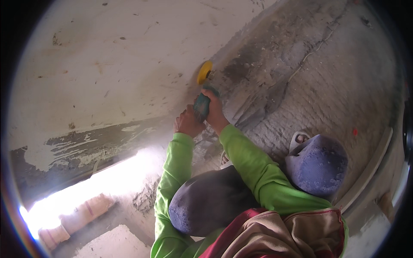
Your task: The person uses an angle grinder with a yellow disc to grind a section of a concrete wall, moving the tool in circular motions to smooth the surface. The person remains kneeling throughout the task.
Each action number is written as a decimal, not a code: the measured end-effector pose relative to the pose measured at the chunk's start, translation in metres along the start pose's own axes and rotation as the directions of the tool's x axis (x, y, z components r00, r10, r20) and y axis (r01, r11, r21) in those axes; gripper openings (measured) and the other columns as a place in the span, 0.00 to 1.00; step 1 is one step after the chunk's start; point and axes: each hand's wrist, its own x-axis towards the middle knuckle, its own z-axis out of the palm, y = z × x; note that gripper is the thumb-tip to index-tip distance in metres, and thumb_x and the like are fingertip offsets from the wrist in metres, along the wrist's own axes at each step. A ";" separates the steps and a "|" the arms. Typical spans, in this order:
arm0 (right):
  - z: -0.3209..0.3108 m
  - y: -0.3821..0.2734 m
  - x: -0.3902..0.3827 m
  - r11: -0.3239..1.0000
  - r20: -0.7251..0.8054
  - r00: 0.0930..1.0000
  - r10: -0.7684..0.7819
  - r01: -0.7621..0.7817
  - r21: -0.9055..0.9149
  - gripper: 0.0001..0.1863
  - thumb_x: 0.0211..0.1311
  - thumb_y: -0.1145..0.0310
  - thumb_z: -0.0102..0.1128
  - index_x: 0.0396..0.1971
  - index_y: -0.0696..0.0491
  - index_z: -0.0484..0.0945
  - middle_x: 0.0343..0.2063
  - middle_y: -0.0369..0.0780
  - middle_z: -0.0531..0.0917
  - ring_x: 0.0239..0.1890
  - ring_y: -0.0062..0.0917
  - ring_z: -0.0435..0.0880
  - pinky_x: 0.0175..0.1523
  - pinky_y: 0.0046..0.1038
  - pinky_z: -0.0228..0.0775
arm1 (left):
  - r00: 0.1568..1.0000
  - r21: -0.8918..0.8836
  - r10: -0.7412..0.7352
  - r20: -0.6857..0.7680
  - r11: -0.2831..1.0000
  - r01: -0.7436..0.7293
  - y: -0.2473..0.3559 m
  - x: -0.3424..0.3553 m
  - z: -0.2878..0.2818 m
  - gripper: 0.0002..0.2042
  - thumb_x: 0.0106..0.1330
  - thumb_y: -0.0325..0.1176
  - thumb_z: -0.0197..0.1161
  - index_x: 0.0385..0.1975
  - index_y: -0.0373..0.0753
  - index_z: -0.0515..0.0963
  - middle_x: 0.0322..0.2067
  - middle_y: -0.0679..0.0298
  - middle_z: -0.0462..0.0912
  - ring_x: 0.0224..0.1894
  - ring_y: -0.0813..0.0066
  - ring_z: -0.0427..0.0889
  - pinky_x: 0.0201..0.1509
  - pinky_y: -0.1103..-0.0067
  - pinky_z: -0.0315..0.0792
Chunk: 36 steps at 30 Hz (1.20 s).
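Observation:
Both my hands grip a teal handheld power tool with a round yellow disc, an angle grinder (201, 106) by its look. My left hand (187, 121) wraps round its near left side. From the right, my right hand (215, 111) closes over the body with the thumb on top. The yellow disc (204, 72) is tilted on edge at the far end, by the foot of the pale wall (112, 56). Whether it touches the wall, I cannot tell. Around the disc the wall is smudged grey, and haze hangs near my hands.
Dusty rough ground (275, 103) lies to the right, crossed by a thin cord (310, 53). Bright light enters through a low gap at left, beside a pale wrapped roll (81, 215). My bent knees are close below my arms. A curved strip (365, 170) lies at right.

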 end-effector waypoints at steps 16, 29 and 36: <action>0.003 -0.003 -0.015 0.994 -0.059 0.994 0.088 -0.092 -0.062 0.13 0.54 0.66 0.66 0.35 0.56 0.77 0.27 0.40 0.80 0.29 0.29 0.81 0.37 0.31 0.74 | 0.995 0.026 -0.089 -0.046 0.996 0.090 0.016 -0.020 0.001 0.27 0.45 0.38 0.69 0.45 0.36 0.68 0.37 0.45 0.82 0.41 0.42 0.81 0.44 0.57 0.75; -0.002 -0.007 -0.003 0.991 -0.078 0.988 0.136 -0.135 0.008 0.12 0.54 0.65 0.65 0.34 0.55 0.76 0.27 0.40 0.80 0.29 0.30 0.81 0.38 0.31 0.74 | 0.988 0.033 -0.143 0.056 0.989 0.141 0.032 -0.010 -0.010 0.31 0.42 0.39 0.72 0.46 0.35 0.68 0.39 0.45 0.82 0.45 0.43 0.80 0.48 0.59 0.75; -0.004 -0.002 -0.013 0.978 -0.076 0.976 0.204 -0.199 0.066 0.12 0.56 0.64 0.63 0.35 0.55 0.76 0.27 0.41 0.80 0.30 0.31 0.81 0.40 0.32 0.75 | 0.991 0.107 -0.128 -0.030 0.986 0.131 0.027 -0.019 0.000 0.28 0.39 0.36 0.71 0.43 0.36 0.69 0.34 0.45 0.83 0.39 0.44 0.82 0.44 0.59 0.76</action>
